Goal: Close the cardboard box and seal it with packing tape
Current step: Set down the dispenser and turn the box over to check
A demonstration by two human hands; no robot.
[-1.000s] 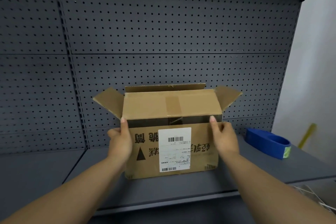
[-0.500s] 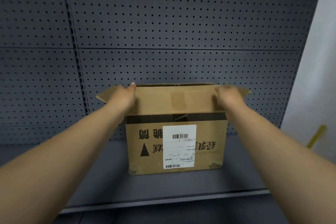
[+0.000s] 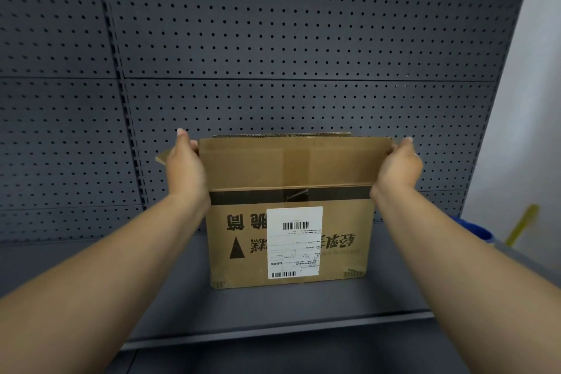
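left hand (image 3: 185,165), right hand (image 3: 397,168), box (image 3: 288,240) side flaps

Rear of the bay: dark grey perforated back panel (image 3: 273,39), in sections divided by a vertical slotted upright (image 3: 121,100) and one horizontal seam. Below it, a matching grey metal shelf (image 3: 273,304) with a rolled front lip. To the right, a plain pale wall (image 3: 540,100) (evenly lit, source not visible).

Cardboard box (image 3: 243,264): inverted print; white label (image 3: 294,241), barcodes; unreadable.
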